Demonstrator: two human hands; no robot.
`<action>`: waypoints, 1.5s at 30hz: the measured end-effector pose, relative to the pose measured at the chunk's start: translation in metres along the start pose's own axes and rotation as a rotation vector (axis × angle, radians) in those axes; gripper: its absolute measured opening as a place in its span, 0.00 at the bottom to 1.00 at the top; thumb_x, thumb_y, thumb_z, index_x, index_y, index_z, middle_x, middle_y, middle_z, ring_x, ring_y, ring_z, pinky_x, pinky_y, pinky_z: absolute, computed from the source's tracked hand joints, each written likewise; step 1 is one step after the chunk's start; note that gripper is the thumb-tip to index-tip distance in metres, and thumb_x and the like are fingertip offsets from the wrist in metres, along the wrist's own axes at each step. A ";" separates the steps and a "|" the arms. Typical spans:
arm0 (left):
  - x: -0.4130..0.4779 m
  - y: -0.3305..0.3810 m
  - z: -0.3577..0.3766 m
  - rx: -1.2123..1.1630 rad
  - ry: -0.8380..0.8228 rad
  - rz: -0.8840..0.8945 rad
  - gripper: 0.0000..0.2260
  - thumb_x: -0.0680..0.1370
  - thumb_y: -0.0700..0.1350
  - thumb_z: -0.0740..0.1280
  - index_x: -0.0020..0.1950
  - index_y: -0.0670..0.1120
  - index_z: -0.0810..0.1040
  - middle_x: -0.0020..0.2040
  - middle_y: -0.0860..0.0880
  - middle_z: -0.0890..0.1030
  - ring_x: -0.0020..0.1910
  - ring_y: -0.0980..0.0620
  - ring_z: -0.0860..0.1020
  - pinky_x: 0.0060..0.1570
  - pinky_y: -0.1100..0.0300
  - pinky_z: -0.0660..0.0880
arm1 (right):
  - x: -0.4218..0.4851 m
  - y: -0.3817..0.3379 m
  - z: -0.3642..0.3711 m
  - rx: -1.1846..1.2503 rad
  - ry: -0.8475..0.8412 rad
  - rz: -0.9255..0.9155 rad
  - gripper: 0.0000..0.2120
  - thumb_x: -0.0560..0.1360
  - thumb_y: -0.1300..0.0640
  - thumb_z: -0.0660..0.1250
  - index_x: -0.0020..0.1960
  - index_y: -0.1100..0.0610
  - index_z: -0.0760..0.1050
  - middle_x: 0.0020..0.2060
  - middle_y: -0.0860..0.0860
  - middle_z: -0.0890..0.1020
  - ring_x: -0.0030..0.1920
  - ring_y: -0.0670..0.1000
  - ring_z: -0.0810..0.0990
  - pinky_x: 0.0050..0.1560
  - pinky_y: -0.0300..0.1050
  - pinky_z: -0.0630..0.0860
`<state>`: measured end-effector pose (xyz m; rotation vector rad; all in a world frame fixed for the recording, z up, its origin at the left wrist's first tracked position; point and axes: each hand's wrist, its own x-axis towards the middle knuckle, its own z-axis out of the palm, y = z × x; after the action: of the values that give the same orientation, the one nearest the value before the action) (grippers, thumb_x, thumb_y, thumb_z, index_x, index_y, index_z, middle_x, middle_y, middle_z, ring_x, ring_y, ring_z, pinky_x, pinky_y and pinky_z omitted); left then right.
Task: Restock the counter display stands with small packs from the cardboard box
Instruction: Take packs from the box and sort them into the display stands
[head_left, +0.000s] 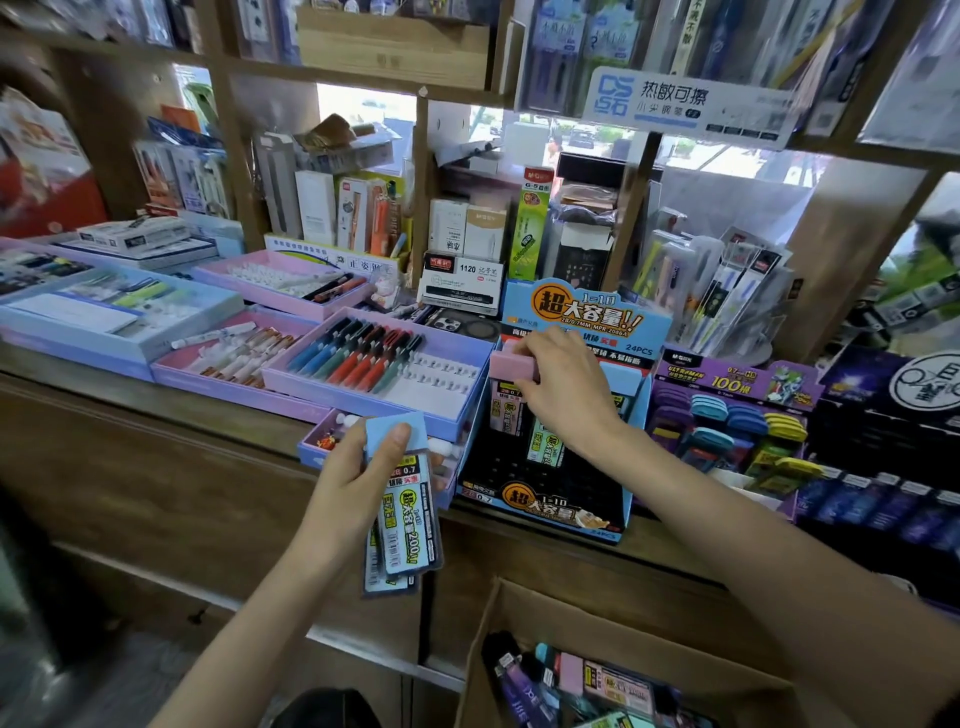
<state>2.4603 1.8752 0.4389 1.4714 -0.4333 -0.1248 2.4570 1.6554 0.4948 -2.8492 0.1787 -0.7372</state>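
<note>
Mid-stocking. Seat pink-capped pack (511, 366), pinched in right hand (563, 387), into display stand (587, 312) upper row; likely next, feed blue-capped packs (408, 514) gripped in left hand (353, 478), left of stand.

Wooden shelving (234, 171) rises behind a brown wooden worktop (156, 410); daylight enters through rear windows (363, 104).

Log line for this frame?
left hand: holds blue-capped packs | right hand: grips pink-capped pack at blue display stand | cardboard box: spare packs inside
</note>
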 end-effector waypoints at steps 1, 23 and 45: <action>0.000 0.000 0.000 -0.005 -0.008 0.001 0.16 0.73 0.54 0.63 0.49 0.42 0.74 0.38 0.43 0.81 0.33 0.48 0.81 0.31 0.60 0.77 | 0.000 0.001 0.001 -0.014 0.009 -0.003 0.14 0.73 0.63 0.65 0.58 0.56 0.72 0.52 0.52 0.75 0.56 0.54 0.69 0.54 0.46 0.66; 0.003 0.017 0.068 -0.245 -0.022 0.056 0.12 0.71 0.55 0.66 0.50 0.50 0.72 0.39 0.52 0.82 0.38 0.53 0.82 0.34 0.61 0.79 | -0.102 -0.033 -0.025 1.040 -0.375 0.431 0.08 0.75 0.54 0.68 0.54 0.53 0.74 0.50 0.53 0.81 0.51 0.49 0.81 0.47 0.40 0.77; 0.000 0.016 0.122 -0.149 -0.389 -0.095 0.13 0.71 0.51 0.69 0.55 0.51 0.78 0.50 0.46 0.84 0.54 0.48 0.81 0.55 0.45 0.77 | -0.114 0.029 -0.070 0.825 0.054 0.480 0.15 0.75 0.50 0.67 0.60 0.49 0.70 0.57 0.48 0.74 0.57 0.47 0.74 0.57 0.46 0.75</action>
<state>2.4133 1.7631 0.4596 1.3207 -0.6535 -0.5147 2.3213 1.6347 0.4948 -1.9038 0.4293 -0.5933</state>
